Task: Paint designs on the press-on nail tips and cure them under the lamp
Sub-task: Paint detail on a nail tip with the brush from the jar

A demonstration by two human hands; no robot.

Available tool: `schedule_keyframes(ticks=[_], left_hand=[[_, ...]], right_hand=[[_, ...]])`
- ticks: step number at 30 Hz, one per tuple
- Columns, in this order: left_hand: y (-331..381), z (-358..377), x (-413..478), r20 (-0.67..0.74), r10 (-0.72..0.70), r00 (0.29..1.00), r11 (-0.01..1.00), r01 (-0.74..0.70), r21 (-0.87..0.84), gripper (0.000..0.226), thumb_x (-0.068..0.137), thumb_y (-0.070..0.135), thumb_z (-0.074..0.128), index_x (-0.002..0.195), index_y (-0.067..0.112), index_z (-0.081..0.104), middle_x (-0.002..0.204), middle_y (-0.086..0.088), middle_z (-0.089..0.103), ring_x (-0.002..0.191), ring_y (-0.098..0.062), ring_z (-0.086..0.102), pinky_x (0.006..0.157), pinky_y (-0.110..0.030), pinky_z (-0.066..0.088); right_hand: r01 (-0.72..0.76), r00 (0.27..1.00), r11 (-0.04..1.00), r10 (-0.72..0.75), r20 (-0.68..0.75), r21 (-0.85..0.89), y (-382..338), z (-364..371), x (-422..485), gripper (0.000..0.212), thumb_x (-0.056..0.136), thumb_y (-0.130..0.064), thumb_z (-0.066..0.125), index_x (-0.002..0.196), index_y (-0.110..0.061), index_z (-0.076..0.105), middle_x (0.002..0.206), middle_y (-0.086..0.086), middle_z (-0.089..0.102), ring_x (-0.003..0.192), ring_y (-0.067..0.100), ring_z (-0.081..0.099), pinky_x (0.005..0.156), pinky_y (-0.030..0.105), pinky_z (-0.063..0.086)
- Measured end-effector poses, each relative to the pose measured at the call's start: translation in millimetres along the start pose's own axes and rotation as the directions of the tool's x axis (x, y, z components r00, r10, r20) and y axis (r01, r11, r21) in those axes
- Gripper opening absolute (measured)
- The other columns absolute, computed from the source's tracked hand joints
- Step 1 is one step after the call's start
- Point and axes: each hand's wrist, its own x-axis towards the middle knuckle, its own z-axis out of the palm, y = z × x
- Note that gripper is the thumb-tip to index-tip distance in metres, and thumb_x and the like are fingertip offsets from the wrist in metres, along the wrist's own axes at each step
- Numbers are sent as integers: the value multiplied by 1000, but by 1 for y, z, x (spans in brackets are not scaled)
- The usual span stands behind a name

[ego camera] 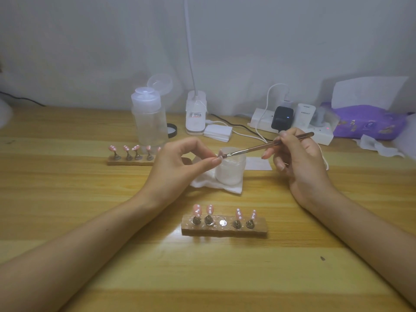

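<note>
My left hand pinches a small pink nail tip between thumb and forefinger, above a white jar. My right hand grips a thin metal-handled brush, and its bristle end touches the nail tip. A wooden holder near me carries several pink dotted nail tips on stands, with one middle spot bare. A second holder with several pink tips stands further back on the left, partly hidden by my left hand.
The jar sits on a white wipe. Behind stand a clear pump bottle with its cap flipped up, a white lamp base, a stack of cotton pads, a power strip with chargers and a purple tissue pack.
</note>
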Motion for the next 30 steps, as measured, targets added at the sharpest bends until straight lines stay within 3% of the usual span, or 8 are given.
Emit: schedule_keyframes(ticks=[5,10,16,22,25,28,30], left_hand=[[-1,-1,0,1,-1,1000,1000,1,8,12,82,21,80,76,17,70,87,4,74,58,9,56,57,-8,40],[-2,0,0,7,8,1000,1000,-8,0,12,83,21,79,76,18,70,90,3,75,57,11,55,54,-7,39],[-2,0,0,14,49,999,999,-49,15,11,85,17,77,78,13,70,88,0,74,56,11,53,56,-6,37],[-1,-1,0,29,56,998,998,-56,-21,11,86,19,76,78,15,69,90,1,74,44,-3,33,47,-11,30],[-1,-2,0,25,65,998,998,-65,-19,11,86,19,75,79,16,69,81,10,71,44,-6,31,46,-14,28],[-2,-1,-1,27,89,996,996,-88,-10,12,88,18,74,80,12,68,62,23,61,42,-3,28,45,-11,25],[-2,-1,-1,25,94,995,996,-94,-8,12,88,18,75,81,10,68,60,23,59,42,-3,29,45,-11,25]], right_hand=[[51,996,998,-53,69,25,-2,0,-2,23,103,-27,48,81,-21,46,69,5,72,40,10,41,40,15,31],[2,1000,1000,-2,-13,14,-1,0,-1,23,103,-21,47,80,-19,46,64,5,70,39,10,38,40,15,31],[26,998,1000,-27,64,10,-1,0,-2,22,104,-24,47,83,-19,45,68,5,72,40,9,42,38,14,30],[32,999,998,-33,24,56,0,-2,0,23,102,-26,49,79,-22,47,66,4,71,39,10,40,40,17,28],[48,996,998,-50,71,36,0,-1,-1,21,101,-28,49,82,-20,46,68,5,72,39,9,41,38,15,29],[8,1000,1000,-8,20,-7,1,0,0,21,104,-22,47,83,-18,45,65,6,71,38,9,39,37,14,28],[0,1000,1000,0,-5,16,-1,0,-1,23,104,-22,47,82,-19,45,64,5,70,38,10,39,38,15,27]])
